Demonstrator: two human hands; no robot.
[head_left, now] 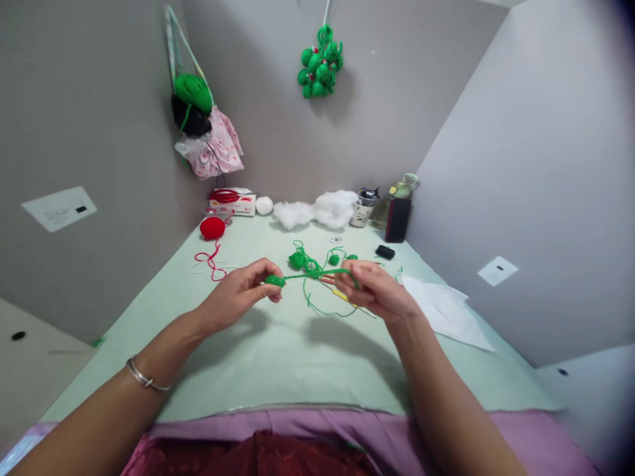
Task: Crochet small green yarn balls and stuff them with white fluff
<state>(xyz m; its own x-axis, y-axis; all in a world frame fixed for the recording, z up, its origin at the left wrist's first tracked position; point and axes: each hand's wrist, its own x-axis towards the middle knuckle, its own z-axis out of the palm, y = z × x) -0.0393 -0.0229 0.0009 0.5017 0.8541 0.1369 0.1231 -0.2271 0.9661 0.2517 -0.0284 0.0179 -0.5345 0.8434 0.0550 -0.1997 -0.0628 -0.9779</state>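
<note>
Between the fingertips of my left hand [253,284] is a small green crochet piece [275,281]. From it a strand of green yarn [310,274] runs taut across to my right hand [372,285], whose closed fingers grip it. Both hands are raised over the table. Just behind the strand lie a green crocheted ball [297,260], a smaller green ball [334,260] and tangled green yarn ends. A crochet hook with a yellow handle [343,299] rests on the table, partly beyond my right hand.
A red yarn ball [212,228] trails red yarn at the left. White stuffing [335,209], a pen cup [362,213] and a dark red-edged box [397,220] stand along the back. White sheets [446,307] lie at the right. Green crocheted balls [320,69] hang on the wall.
</note>
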